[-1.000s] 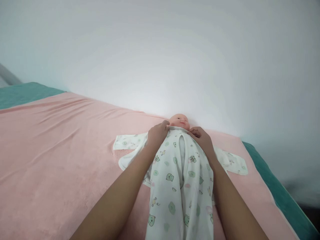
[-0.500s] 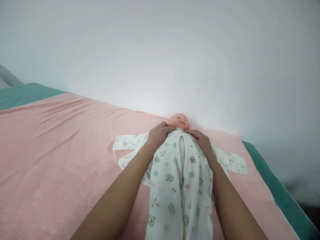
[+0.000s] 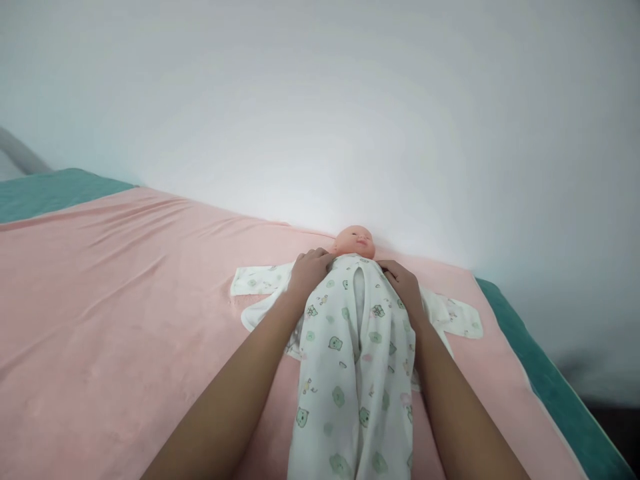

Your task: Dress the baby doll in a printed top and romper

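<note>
A baby doll point(image 3: 356, 241) lies on its back on the pink blanket, its head close to the wall. White baby pants point(image 3: 345, 360) printed with green bears cover its body from the neck down, with a slit near the upper end. Under the doll, a matching baby shirt point(image 3: 460, 317) has both sleeves spread sideways. My left hand point(image 3: 313, 270) bends its fingers over the pants' upper edge beside the doll's neck. On the other side my right hand point(image 3: 401, 280) is curled at the opposite edge. Both sets of fingertips are partly hidden.
The pink blanket point(image 3: 125, 333) has creases at the upper left and lies over a green bed surface point(image 3: 530, 360), which shows on both sides. A plain pale wall point(image 3: 320, 120) rises directly behind the doll's head. Something dark shows at the lower right.
Both hands have slid slightly outward from beneath the doll's chin to the sides of the pants' upper end. The view has shifted slightly.
</note>
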